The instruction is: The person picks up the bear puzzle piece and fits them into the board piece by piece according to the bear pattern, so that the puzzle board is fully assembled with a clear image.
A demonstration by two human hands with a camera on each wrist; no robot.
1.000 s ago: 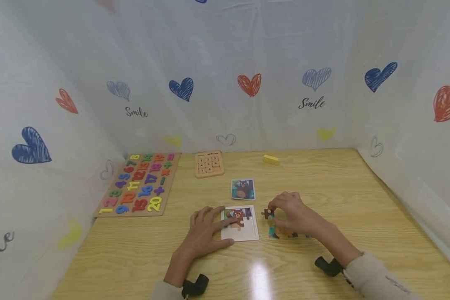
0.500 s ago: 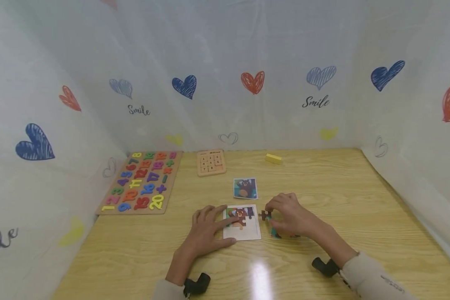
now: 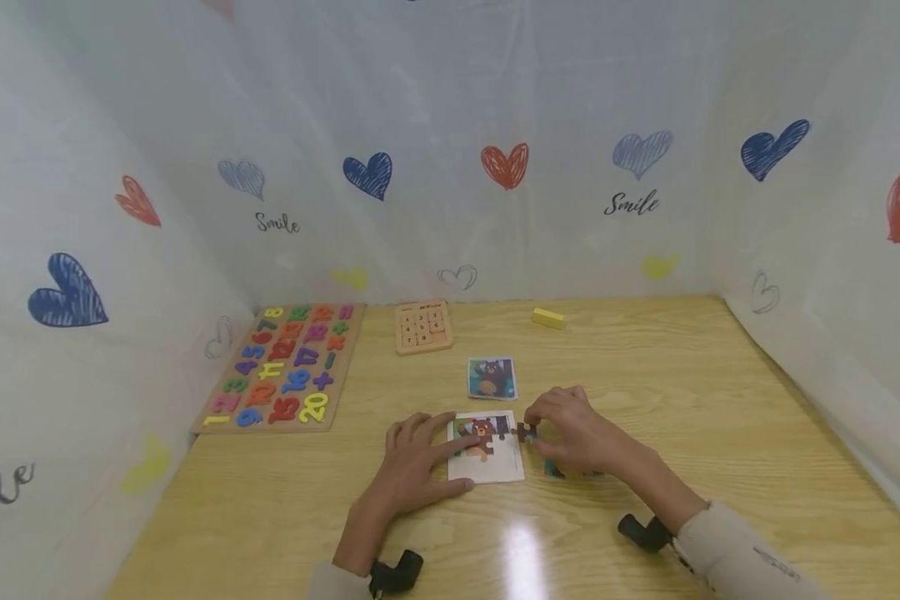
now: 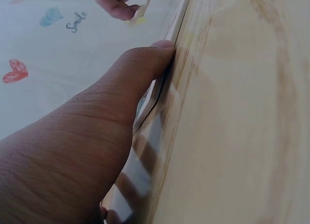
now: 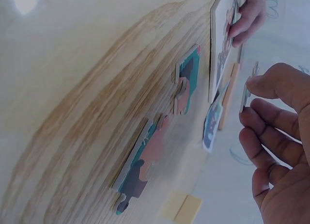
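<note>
A square puzzle tray [image 3: 501, 468] lies mid-table, its upper part filled with joined pieces showing a bear's face. My left hand [image 3: 412, 467] rests spread on its left side; in the left wrist view the thumb [image 4: 140, 59] presses along the tray's edge. Between thumb and fingertips, my right hand [image 3: 581, 433] pinches a dark jigsaw piece [image 3: 523, 432] at the tray's right edge. The right wrist view shows that piece [image 5: 245, 95] edge-on, above the table. Loose jigsaw pieces [image 5: 140, 161] in teal, pink and dark tones lie below the right hand, partly hidden by it in the head view.
Behind the tray lies a bear picture card [image 3: 492, 378]. Farther back are a wooden sliding number puzzle [image 3: 423, 327] and a yellow block [image 3: 548, 318]. A board of coloured numbers [image 3: 277, 371] lies at the left. White heart-printed curtains [image 3: 450, 225] enclose the table.
My right hand has moved left with the jigsaw piece, from beside the tray to its right edge. The left hand stays in place on the tray.
</note>
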